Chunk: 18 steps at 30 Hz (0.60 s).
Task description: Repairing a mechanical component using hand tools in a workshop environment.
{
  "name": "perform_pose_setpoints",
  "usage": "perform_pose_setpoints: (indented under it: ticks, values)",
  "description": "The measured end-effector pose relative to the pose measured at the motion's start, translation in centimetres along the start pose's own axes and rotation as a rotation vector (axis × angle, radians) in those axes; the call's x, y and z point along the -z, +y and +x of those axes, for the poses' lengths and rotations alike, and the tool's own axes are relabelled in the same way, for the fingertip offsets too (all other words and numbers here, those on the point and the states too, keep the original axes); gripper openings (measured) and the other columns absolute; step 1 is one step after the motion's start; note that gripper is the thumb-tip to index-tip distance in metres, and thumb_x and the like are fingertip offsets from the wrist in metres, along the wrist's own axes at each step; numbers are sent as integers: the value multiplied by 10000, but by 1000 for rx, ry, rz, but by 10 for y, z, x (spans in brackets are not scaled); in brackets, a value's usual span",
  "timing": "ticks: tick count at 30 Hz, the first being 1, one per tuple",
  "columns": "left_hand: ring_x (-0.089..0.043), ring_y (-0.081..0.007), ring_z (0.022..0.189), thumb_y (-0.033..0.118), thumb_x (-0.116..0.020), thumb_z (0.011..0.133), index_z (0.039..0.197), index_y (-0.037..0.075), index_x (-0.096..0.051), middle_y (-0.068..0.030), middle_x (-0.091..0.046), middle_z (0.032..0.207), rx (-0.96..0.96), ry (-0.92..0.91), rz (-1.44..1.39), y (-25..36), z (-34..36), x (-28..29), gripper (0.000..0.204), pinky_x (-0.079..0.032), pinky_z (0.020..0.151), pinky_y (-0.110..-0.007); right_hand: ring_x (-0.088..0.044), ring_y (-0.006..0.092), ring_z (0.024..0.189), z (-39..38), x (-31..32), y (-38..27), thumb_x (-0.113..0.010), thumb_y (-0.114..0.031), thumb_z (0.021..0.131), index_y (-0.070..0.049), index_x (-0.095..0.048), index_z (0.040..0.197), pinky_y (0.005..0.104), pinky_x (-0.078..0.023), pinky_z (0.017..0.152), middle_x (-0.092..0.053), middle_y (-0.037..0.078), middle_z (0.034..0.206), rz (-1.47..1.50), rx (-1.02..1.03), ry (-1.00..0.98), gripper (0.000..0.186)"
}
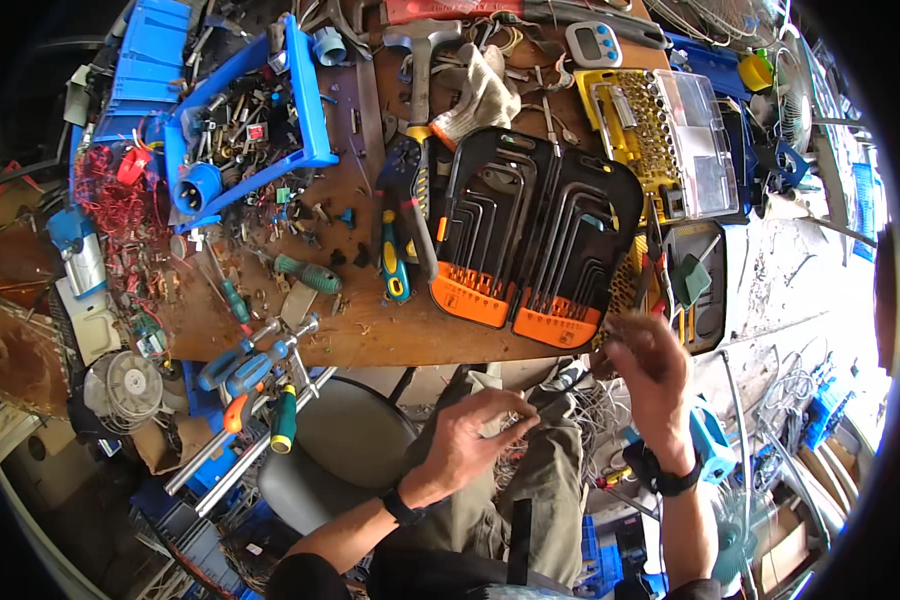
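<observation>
Over my lap, my left hand (475, 435) has thumb and fingertips drawn together; whatever is between them is too small to make out. My right hand (650, 375) is raised at the table's edge, fingers curled beside the lower right corner of a black-and-orange hex key case (555, 313); what it grips is hidden. The case lies open, its keys in rows. Behind my right hand are pliers and other tools, partly covered. Left of the case lie a yellow-and-teal screwdriver (394, 270) and a green-handled tool (308, 274).
A blue frame (310, 100) of small parts, red wires (115, 200), a yellow bit box (620, 120) and a dark tray (710, 315) crowd the wooden table (360, 330). Below are a grey chair (325, 440), screwdrivers on metal bars (238, 390) and cable coils (785, 395).
</observation>
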<state>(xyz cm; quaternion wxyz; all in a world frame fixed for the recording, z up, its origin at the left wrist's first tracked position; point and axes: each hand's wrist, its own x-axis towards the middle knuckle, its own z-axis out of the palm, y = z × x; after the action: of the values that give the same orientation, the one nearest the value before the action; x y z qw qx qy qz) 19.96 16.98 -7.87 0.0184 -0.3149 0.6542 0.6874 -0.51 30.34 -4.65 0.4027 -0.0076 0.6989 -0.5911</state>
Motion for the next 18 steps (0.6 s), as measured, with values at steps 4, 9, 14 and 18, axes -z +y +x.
perform_pose_setpoints:
  ticks: [4, 9, 14, 18]
  values:
    - [-718, -136, 1022, -32, -785, 923, 1076, 32, -755, -45, -749, 1060, 24, 49, 74, 16, 29, 31, 169, -596, 901, -289, -710, 90, 775, 63, -21, -37, -657, 13, 1027, 7, -666, 1179, 229, -554, 687, -760, 65, 923, -144, 228, 20, 152]
    - [-752, -136, 967, 2, -741, 978, 1175, 2, -707, -96, -773, 1045, 140, 272, -112, -9, 53, 49, 201, -649, 853, -282, -701, 77, 741, 124, -63, -67, -679, -63, 1035, -1, -678, 1149, 239, -551, 671, -760, 45, 876, -213, 333, -48, 130]
    - [-776, -143, 857, 11, -709, 1006, 1230, 11, -665, -100, -794, 954, 62, 305, -87, -21, 70, 48, 228, -635, 805, -255, -723, 105, 738, 160, -82, -54, -705, -75, 1006, -15, -668, 1162, 273, -569, 664, -762, 80, 868, -440, 470, -130, 172]
    - [-775, -127, 828, 18, -716, 1004, 1279, 30, -641, -93, -798, 898, 42, 284, -96, -24, 73, 48, 285, -624, 761, -252, -744, 127, 738, 166, -90, -42, -702, -85, 1010, -6, -660, 1142, 283, -563, 660, -774, 93, 872, -435, 431, -122, 160]
